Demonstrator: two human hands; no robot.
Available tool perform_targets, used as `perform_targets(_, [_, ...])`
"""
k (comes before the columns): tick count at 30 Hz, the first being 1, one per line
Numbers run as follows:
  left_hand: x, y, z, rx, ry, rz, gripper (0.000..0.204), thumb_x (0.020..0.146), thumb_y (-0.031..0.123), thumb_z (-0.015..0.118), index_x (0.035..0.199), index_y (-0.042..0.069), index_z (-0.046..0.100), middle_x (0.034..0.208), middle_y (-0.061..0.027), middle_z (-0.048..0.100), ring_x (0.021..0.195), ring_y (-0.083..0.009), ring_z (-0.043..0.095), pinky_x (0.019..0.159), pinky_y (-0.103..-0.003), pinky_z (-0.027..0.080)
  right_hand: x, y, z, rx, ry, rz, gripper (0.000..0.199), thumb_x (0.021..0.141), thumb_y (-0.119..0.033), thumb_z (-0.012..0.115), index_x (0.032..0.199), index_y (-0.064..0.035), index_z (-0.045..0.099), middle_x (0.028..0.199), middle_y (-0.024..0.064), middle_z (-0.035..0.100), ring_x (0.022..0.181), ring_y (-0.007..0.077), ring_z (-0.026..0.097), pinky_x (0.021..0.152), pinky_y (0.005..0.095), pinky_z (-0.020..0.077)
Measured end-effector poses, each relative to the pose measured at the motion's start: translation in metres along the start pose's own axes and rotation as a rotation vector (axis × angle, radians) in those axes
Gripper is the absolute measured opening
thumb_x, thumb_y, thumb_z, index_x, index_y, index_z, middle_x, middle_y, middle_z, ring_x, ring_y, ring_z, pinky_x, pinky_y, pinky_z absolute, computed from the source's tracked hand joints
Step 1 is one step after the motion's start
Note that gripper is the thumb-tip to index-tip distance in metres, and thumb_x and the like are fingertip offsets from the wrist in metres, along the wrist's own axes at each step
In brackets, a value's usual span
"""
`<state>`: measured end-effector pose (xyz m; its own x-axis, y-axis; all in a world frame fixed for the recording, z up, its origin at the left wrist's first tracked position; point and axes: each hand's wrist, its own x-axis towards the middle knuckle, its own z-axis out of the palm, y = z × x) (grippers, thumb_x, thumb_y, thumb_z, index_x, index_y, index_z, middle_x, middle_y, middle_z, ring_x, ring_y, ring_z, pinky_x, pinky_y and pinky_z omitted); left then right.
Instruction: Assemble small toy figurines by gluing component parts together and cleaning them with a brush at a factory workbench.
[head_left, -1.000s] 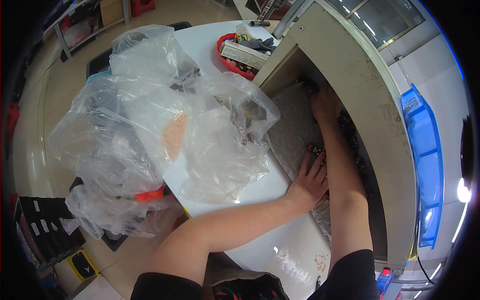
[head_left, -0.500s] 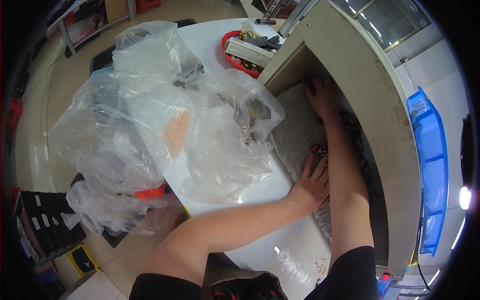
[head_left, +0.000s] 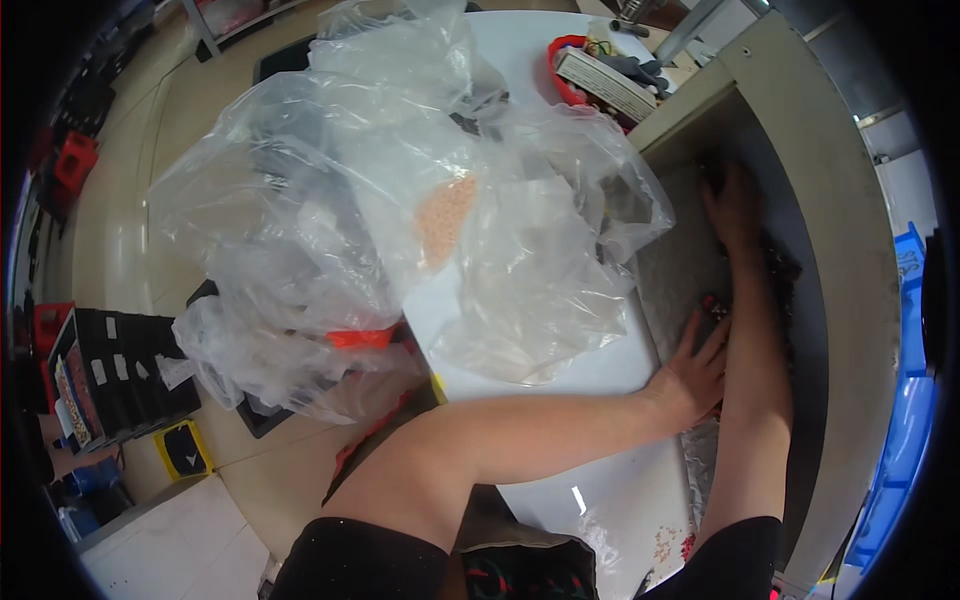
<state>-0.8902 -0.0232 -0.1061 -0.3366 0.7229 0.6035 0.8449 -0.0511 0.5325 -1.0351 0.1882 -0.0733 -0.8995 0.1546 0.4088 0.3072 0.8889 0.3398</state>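
My left hand (head_left: 690, 382) lies on a grey, crinkled sheet (head_left: 665, 235) at the mouth of a beige metal housing, its fingers spread. Just beyond its fingertips is a small cluster of dark and red pieces (head_left: 712, 305). Deeper inside the opening, my right hand (head_left: 738, 212) rests at the sheet's far end, thumb and fingers apart. Dark small pieces by its fingertips are too dim to make out. More dark pieces (head_left: 785, 268) lie beside my right forearm, which partly covers them and passes over the left fingertips.
Large clear plastic bags (head_left: 290, 190), one showing pale orange granules (head_left: 445, 222), cover much of the white table (head_left: 560, 440). A red basket (head_left: 558, 72) holding a box and gloves stands at the back. The beige housing (head_left: 850, 330) rises on the right. Black bins (head_left: 130, 375) stand lower left.
The whole scene has shifted rightward in the picture as my head turned. Both hands stay at nearly the same spots on the sheet. Small red pieces now show near my right sleeve.
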Motion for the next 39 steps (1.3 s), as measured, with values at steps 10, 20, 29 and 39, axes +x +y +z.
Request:
perform_targets(10, [-0.028, 0.011, -0.019, 0.009, -0.003, -0.029, 0.073, 0.074, 0.047, 0.06, 0.137, 0.015, 0.04, 0.145, -0.0143, 0.028, 0.137, -0.0396, 0.01, 0.104, -0.069, 0.008, -0.013, -0.017, -0.019, -0.168, 0.022, -0.079, 0.037, 0.089, -0.038, 0.049, 0.112, -0.0093, 0.056, 0.104, 0.0153, 0.058, 0.095, 0.0336, 0.057, 0.078, 0.0483, 0.0459])
perform_targets(20, [-0.072, 0.035, -0.07, 0.056, 0.027, -0.044, 0.085, 0.068, 0.052, 0.064, 0.137, 0.009, 0.038, 0.143, -0.018, 0.029, 0.136, -0.0409, 0.016, 0.104, -0.069, 0.01, -0.048, -0.063, -0.085, -0.442, -0.356, 0.284, 0.038, 0.092, -0.042, 0.039, 0.111, -0.0136, 0.055, 0.111, 0.0121, 0.059, 0.099, 0.0326, 0.06, 0.078, 0.0529, 0.0465])
perform_targets(29, [-0.11, 0.044, -0.097, 0.055, -0.082, -0.083, 0.105, 0.064, 0.055, 0.069, 0.142, 0.003, 0.022, 0.145, -0.0191, 0.025, 0.136, -0.0395, 0.016, 0.106, -0.066, 0.009, -0.101, -0.099, -0.153, -0.611, -0.416, 0.197, 0.034, 0.089, -0.034, 0.045, 0.112, -0.0129, 0.058, 0.109, 0.01, 0.06, 0.101, 0.0298, 0.058, 0.079, 0.0498, 0.0471])
perform_targets(39, [-0.119, 0.029, -0.097, 0.017, 0.003, -0.095, 0.105, 0.066, 0.055, 0.068, 0.142, 0.001, 0.02, 0.144, -0.0188, 0.027, 0.136, -0.0392, 0.016, 0.107, -0.062, 0.008, -0.115, 0.024, -0.119, -0.678, 0.041, -0.057, 0.035, 0.089, -0.028, 0.05, 0.116, -0.0079, 0.056, 0.119, 0.0136, 0.056, 0.111, 0.0325, 0.052, 0.089, 0.0464, 0.0437])
